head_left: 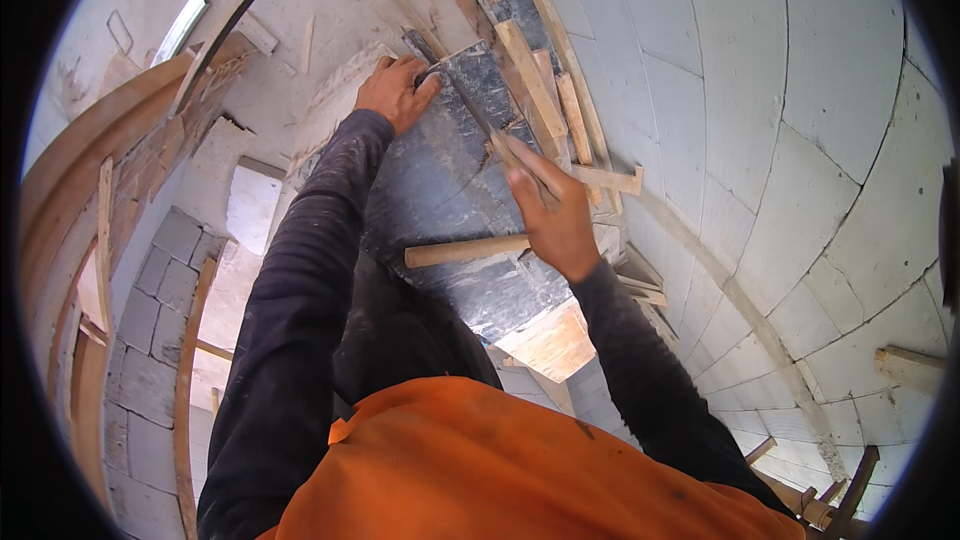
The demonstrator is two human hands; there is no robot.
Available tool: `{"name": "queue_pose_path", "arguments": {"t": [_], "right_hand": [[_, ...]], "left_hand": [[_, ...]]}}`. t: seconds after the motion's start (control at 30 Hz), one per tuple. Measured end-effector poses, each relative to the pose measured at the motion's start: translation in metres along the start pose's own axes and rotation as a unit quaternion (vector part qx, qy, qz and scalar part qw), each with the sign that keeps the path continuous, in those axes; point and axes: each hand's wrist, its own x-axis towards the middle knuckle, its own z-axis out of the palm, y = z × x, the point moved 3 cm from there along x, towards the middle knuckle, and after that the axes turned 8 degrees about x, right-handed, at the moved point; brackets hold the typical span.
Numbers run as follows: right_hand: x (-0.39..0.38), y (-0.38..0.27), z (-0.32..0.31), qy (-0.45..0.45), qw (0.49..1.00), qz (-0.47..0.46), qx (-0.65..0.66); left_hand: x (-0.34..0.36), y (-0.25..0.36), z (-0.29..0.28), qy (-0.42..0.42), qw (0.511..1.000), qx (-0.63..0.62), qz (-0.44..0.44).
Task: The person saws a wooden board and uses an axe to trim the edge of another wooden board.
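A dark-faced board (420, 190), scuffed and dusty, lies in front of me. My left hand (398, 93) is closed over its far left edge, fingers bent and thumb on the surface. Just beyond those fingers sticks out the end of a dark strip (420, 46). My right hand (560, 220) is wrapped round the wooden handle of a tool with a long narrow dark blade (468, 103), seen nearly edge-on, like a handsaw. That blade slants across the board toward my left hand. Nearer to me, a round wooden stick (465, 251) lies on the board, its right end by my right wrist.
Several wooden battens (560, 90) lie along the right side of the board, below a pale block wall (740, 70). A curved-looking wooden frame (100, 150) stands at the left. Wood scraps (258, 34) litter the dusty floor. A bare wood piece (550, 342) lies close to my body.
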Motion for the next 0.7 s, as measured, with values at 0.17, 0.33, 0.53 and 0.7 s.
{"name": "queue_pose_path", "arguments": {"t": [0.17, 0.33, 0.53, 0.7], "right_hand": [[-0.075, -0.014, -0.040, -0.014, 0.999, -0.032, -0.033], [0.082, 0.007, 0.026, -0.009, 0.998, -0.008, -0.057], [-0.060, -0.009, -0.021, 0.004, 1.000, 0.001, -0.010], [-0.062, -0.006, -0.023, 0.007, 1.000, -0.023, 0.001]], "left_hand": [[-0.001, 0.010, -0.003, 0.000, 1.000, -0.013, 0.002], [0.008, 0.013, -0.004, 0.009, 1.000, -0.009, 0.020], [-0.001, 0.009, -0.009, -0.013, 1.000, 0.012, 0.004], [0.000, 0.010, -0.003, -0.008, 1.000, -0.002, 0.009]]}}
